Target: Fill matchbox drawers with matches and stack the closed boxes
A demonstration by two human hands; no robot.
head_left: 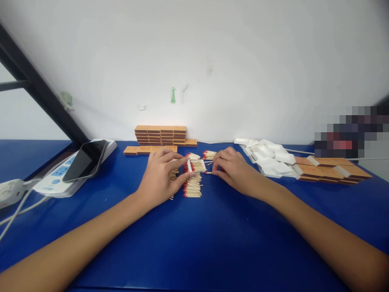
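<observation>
My left hand (164,172) grips a small white matchbox tray (189,165) between thumb and fingers; red-tipped matches lie inside it. Close to the tray's right side, my right hand (229,168) is closed, its fingertips pinching a match (208,173) at the table surface. Below and behind the tray are piles of loose matches (193,190), heads to the left. Another small group of matches (209,154) lies just behind my right fingertips. More matches are partly hidden under my left hand.
Stacked orange matchboxes (161,136) stand against the wall, with a row of boxes (135,150) before them. At right are white trays (267,156) in a heap and orange sleeves (331,169). A phone (86,160) rests on a power strip (57,178) at left, with cables alongside.
</observation>
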